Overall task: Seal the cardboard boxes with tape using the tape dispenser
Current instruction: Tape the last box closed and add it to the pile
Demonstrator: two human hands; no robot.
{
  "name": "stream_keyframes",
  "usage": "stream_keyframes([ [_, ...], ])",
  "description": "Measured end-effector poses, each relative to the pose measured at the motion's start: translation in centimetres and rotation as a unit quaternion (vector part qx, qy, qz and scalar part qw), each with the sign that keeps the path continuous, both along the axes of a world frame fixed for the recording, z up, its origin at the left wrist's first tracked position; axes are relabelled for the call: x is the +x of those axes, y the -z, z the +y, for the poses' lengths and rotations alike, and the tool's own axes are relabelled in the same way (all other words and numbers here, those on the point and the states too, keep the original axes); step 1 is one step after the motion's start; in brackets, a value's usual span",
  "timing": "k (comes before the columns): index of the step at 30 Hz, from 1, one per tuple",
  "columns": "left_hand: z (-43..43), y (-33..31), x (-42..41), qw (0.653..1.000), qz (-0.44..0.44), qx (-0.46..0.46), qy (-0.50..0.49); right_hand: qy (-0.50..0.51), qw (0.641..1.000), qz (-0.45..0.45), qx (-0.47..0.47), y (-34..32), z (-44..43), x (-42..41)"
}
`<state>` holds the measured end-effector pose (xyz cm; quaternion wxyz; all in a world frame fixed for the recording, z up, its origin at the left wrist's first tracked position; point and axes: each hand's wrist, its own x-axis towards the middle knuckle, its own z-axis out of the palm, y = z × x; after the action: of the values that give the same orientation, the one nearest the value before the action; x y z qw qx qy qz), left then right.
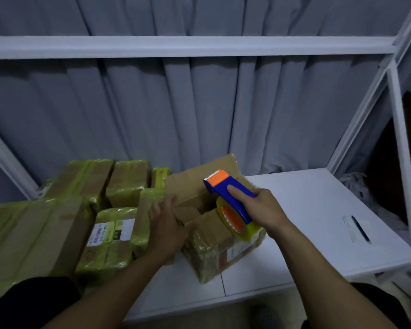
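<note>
On the surface (306,210) our box (214,248) sits flaps up. Our left hand (166,224) presses one flap, fingers flat; our right hand (261,210) grips the dispenser (226,186) just above. Letting go early could spring flaps, wrinkling tape.

The picture is dim and blue-grey all over, and it is darkest in the two bottom corners and at the far right edge. The white table (318,210) at the right is the brightest part, the shiny tape on the boxes (119,181) at the left gives off small pale gleams, and the shadows are faint and soft. The white bars (188,47) lean and bend near the edges, and the left hand (166,229) and the bottom right corner look smeared, while the tape dispenser (217,186) in the middle looks sharper.
</note>
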<state>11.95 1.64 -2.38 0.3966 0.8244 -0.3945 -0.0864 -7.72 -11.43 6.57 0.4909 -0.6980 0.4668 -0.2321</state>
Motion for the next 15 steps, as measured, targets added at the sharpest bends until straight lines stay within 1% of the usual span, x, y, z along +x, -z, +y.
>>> stream_keyframes([
  [2, -0.7, 0.0, 1.4, 1.000, -0.014, 0.018, 0.006, -0.001, 1.000, 0.015, -0.003, 0.6, -0.2, 0.7],
  [3, -1.2, 0.0, 2.2, 0.999, 0.013, 0.016, 0.034, -0.001, 1.000, 0.018, -0.005, 0.7, -0.3, 0.8],
  [5, -2.2, 0.4, 3.6, 0.989, 0.106, -0.053, 0.088, -0.002, 1.000, 0.020, -0.010, 0.9, -0.4, 1.0],
  [6, -2.5, 0.8, 4.0, 0.985, 0.125, -0.082, 0.092, -0.002, 1.000, 0.024, -0.014, 1.0, -0.5, 1.1],
  [7, -2.7, 1.1, 4.2, 0.984, 0.119, -0.098, 0.092, -0.004, 0.999, 0.029, -0.020, 1.0, -0.6, 1.1],
  [10, -2.8, 1.4, 4.0, 0.990, 0.051, -0.085, 0.102, -0.018, 0.997, 0.055, -0.043, 1.0, -0.7, 1.2],
  [11, -2.9, 1.7, 3.9, 0.989, 0.047, -0.085, 0.114, -0.022, 0.996, 0.062, -0.052, 0.9, -0.6, 1.2],
  [13, -2.8, 1.8, 3.8, 0.979, 0.082, -0.102, 0.155, -0.032, 0.995, 0.066, -0.061, 0.8, -0.3, 1.2],
  [14, -2.6, 1.5, 3.5, 0.978, 0.080, -0.098, 0.165, -0.039, 0.995, 0.064, -0.061, 0.9, -0.2, 1.0],
  [15, -2.3, 1.2, 3.2, 0.980, 0.055, -0.086, 0.171, -0.045, 0.996, 0.058, -0.059, 0.9, 0.0, 0.9],
])
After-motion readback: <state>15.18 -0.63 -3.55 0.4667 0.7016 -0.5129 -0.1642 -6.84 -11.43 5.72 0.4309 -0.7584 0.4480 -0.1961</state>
